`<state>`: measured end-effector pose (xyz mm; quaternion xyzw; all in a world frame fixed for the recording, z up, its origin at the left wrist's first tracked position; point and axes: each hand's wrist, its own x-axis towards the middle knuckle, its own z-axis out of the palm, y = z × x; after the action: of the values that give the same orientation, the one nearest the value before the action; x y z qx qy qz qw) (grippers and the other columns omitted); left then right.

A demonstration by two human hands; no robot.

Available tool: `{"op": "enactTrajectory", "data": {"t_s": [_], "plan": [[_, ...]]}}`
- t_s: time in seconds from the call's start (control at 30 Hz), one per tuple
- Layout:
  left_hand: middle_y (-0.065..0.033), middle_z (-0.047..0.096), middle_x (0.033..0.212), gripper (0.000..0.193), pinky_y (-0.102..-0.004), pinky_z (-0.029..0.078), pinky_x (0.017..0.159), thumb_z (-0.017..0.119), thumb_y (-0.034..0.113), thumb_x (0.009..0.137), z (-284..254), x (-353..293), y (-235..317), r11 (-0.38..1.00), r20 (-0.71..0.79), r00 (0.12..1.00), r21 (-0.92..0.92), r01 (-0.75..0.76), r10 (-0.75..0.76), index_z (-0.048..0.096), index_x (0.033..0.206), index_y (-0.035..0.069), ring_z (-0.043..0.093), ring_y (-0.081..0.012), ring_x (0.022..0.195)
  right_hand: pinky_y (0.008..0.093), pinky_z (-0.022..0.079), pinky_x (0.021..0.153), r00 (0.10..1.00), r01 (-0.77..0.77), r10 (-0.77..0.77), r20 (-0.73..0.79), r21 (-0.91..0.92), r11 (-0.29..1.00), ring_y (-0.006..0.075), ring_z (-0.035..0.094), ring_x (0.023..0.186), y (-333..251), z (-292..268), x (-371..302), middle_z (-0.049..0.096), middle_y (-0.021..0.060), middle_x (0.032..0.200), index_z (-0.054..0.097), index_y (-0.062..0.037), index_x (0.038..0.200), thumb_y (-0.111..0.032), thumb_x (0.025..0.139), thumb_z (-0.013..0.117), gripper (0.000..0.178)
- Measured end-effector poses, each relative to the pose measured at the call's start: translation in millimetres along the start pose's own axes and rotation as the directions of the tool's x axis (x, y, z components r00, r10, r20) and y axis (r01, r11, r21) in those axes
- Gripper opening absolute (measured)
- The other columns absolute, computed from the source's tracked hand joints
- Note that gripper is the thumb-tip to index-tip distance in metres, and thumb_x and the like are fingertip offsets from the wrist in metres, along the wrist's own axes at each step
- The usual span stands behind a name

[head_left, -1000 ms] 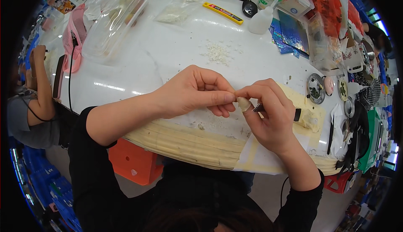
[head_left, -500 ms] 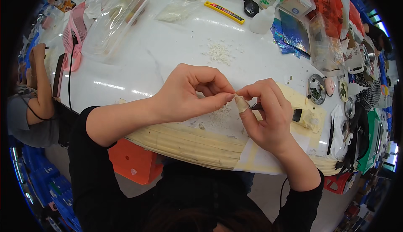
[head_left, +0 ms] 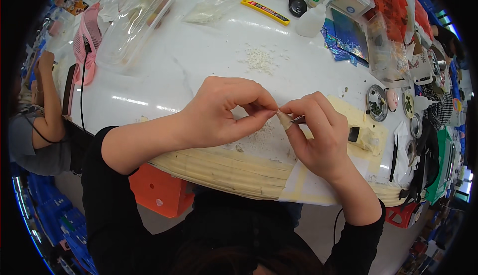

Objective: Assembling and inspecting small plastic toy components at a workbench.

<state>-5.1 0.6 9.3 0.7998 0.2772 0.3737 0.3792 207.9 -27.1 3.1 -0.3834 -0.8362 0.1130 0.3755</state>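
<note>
Over the near side of the white table, my left hand (head_left: 219, 108) and my right hand (head_left: 318, 128) meet fingertip to fingertip. Thumb and forefinger of the left are pinched together on something too small to make out. The right thumb wears a beige wrap of tape (head_left: 285, 120). A slim dark metal tool (head_left: 298, 120) sits in the right hand, mostly hidden by the fingers; its kind does not show. Tiny white beads or chips (head_left: 260, 60) lie in a loose heap beyond the hands. More of these grains lie scattered below the fingertips.
Beyond the heap are a yellow box cutter (head_left: 265, 12), a car key (head_left: 297, 5) and a white squeeze bottle (head_left: 311, 22). A clear plastic box (head_left: 134, 31) stands at left. Small round metal dishes (head_left: 376, 103) are at right. A person (head_left: 40, 130) sits far left.
Both hands stay nearly in place, fingertips still together. The right fingers and the metal tool have shifted slightly.
</note>
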Motion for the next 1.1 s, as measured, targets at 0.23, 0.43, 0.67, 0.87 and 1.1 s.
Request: {"op": "enactTrajectory", "data": {"t_s": [0.23,0.43,0.67,0.87,1.1], "plan": [[-0.0096,0.069,0.077,0.005,-0.0234,0.053,0.061,0.068,-0.004,0.081,-0.1,-0.9,-0.1,0.999,0.006,1.000,-0.048,0.023,-0.023,0.067,0.086,-0.003,0.067,-0.0133,0.067,0.0279,0.048,0.052,0.998,-0.062,0.062,0.002,0.103,0.993,0.0178,0.062,0.063,-3.8,-1.6,2.8,0.058,0.0043,0.080,0.063,-0.0058,0.090,0.004,0.068,0.066,0.025],[-0.0090,0.069,0.078,0.004,-0.0231,0.052,0.063,0.067,-0.003,0.082,-0.4,-1.3,1.2,0.991,0.037,0.996,-0.106,0.087,-0.083,0.067,0.087,-0.003,0.066,-0.0121,0.069,0.0265,0.050,0.054,0.997,-0.076,0.075,0.016,0.128,0.989,0.0162,0.065,0.066,-4.2,-2.2,2.5,0.059,0.0043,0.080,0.063,-0.0051,0.090,0.003,0.069,0.067,0.022],[-0.0070,0.068,0.081,0.005,-0.0234,0.052,0.066,0.063,0.001,0.089,-1.4,-4.1,1.1,0.954,0.103,0.979,-0.225,0.197,-0.178,0.063,0.091,-0.003,0.064,-0.0106,0.073,0.0291,0.048,0.051,0.987,-0.143,0.138,0.080,0.073,0.987,0.0178,0.063,0.064,-8.8,-7.2,5.9,0.059,0.0043,0.078,0.060,-0.0061,0.089,-0.006,0.074,0.070,0.019],[-0.0044,0.065,0.082,0.007,-0.0235,0.051,0.070,0.061,0.005,0.091,-7.0,-1.5,3.1,0.788,0.285,0.865,-0.363,0.497,-0.414,0.059,0.087,0.000,0.062,-0.0081,0.076,0.0347,0.045,0.049,0.950,-0.148,0.192,0.247,-0.187,0.971,0.0238,0.061,0.062,-8.3,-8.3,1.3,0.058,0.0049,0.074,0.055,-0.0082,0.085,-0.029,0.079,0.073,0.028],[-0.0039,0.065,0.080,0.008,-0.0229,0.050,0.070,0.061,0.006,0.091,-7.7,-1.4,1.7,0.739,0.350,0.828,-0.384,0.553,-0.438,0.059,0.087,0.000,0.062,-0.0080,0.076,0.0365,0.045,0.050,0.918,-0.159,0.243,0.312,-0.270,0.950,0.0256,0.062,0.063,-9.4,-7.2,1.4,0.057,0.0048,0.071,0.053,-0.0089,0.084,-0.030,0.083,0.070,0.027]]}}
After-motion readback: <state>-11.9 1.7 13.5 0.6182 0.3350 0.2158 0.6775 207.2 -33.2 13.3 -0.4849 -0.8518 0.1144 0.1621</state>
